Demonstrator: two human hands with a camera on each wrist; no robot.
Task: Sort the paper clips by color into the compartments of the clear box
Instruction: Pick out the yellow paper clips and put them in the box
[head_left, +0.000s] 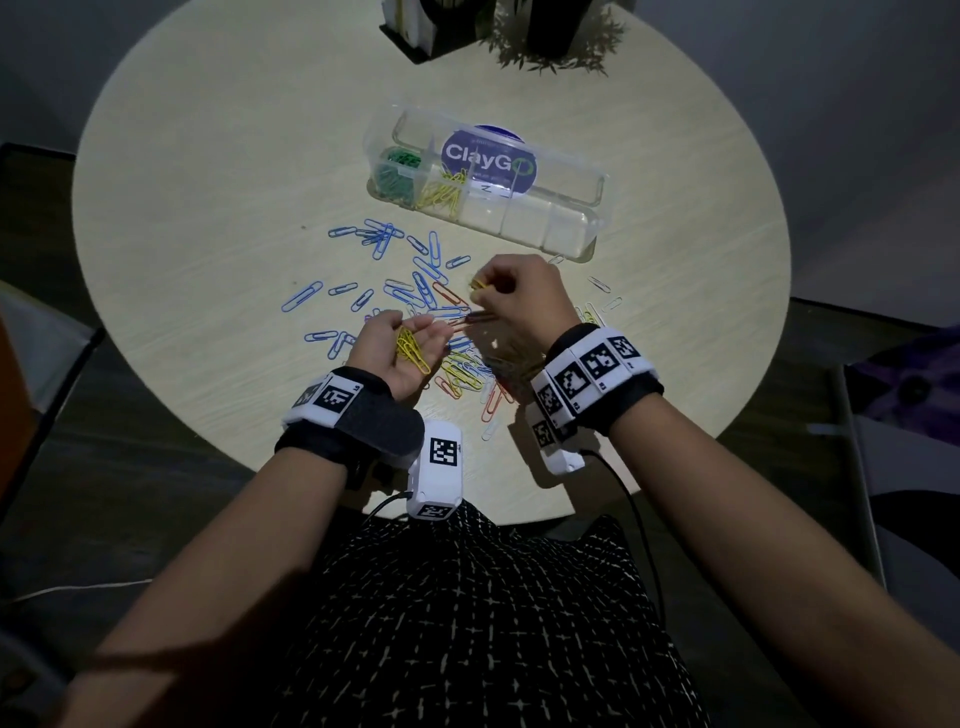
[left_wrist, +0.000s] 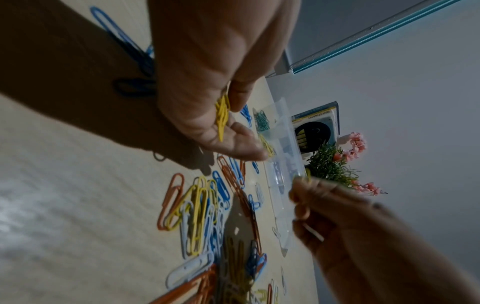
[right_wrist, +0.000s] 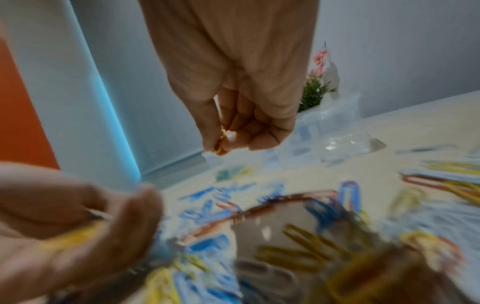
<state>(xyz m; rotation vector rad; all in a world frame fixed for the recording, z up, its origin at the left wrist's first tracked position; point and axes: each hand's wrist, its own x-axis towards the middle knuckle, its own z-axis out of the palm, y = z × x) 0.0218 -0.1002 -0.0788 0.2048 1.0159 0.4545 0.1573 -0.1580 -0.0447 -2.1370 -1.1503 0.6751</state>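
My left hand (head_left: 410, 338) is turned palm up over the loose pile, its fingers cupped round a small bunch of yellow paper clips (head_left: 413, 351), which also show in the left wrist view as yellow clips (left_wrist: 223, 116). Just right of it, my right hand (head_left: 480, 291) pinches a single yellow clip (head_left: 478, 284) between thumb and fingertips, seen close as a yellow clip (right_wrist: 221, 142). The clear box (head_left: 571, 228) lies open beyond both hands, with green clips (head_left: 397, 169) in its left compartment and yellow clips (head_left: 441, 195) in the one beside it.
Blue, orange, white and yellow clips (head_left: 431, 291) lie scattered across the round table (head_left: 208, 208) between the box and my hands. The box lid with a round "ClayGO" sticker (head_left: 488, 158) stands open behind. A potted plant (head_left: 550, 47) and a holder stand at the far edge.
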